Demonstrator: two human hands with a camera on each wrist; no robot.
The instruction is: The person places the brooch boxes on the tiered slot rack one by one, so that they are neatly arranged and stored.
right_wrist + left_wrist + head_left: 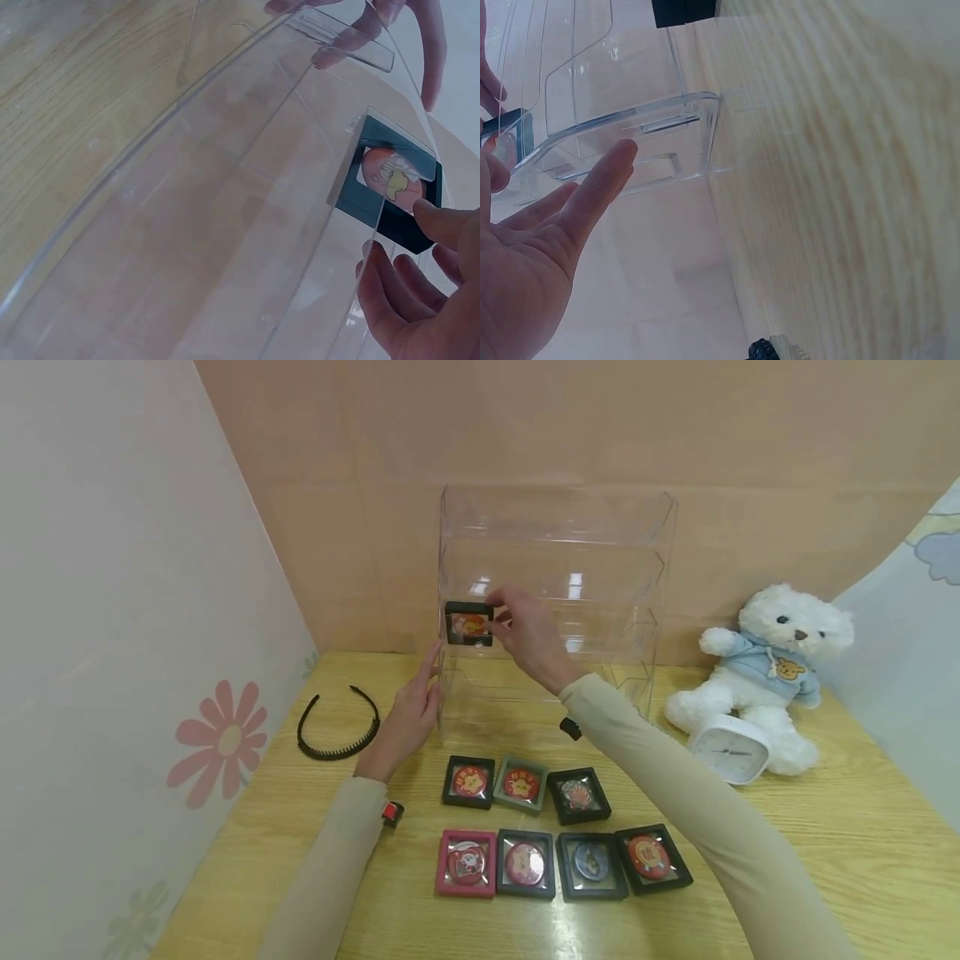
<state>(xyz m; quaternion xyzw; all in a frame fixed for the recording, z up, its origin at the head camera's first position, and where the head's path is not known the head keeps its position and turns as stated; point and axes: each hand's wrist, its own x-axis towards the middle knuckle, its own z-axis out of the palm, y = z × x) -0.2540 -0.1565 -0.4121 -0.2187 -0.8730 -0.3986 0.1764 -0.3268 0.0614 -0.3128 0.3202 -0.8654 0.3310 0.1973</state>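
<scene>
In clear rack (555, 517), black frame (469, 607) enclosing badge (468, 625), gripped by right fingers (382, 285)

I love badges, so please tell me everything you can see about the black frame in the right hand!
The black frame is squarish, with a clear, plastic-looking middle. Inside it shows a round red-orange badge with a yellow shape; the finer picture is too small and blurry to tell. The frame is upright, its front facing the head camera, at the left end of the clear rack. The right hand holds its right side. I can't tell whether it rests on the rack.
</scene>
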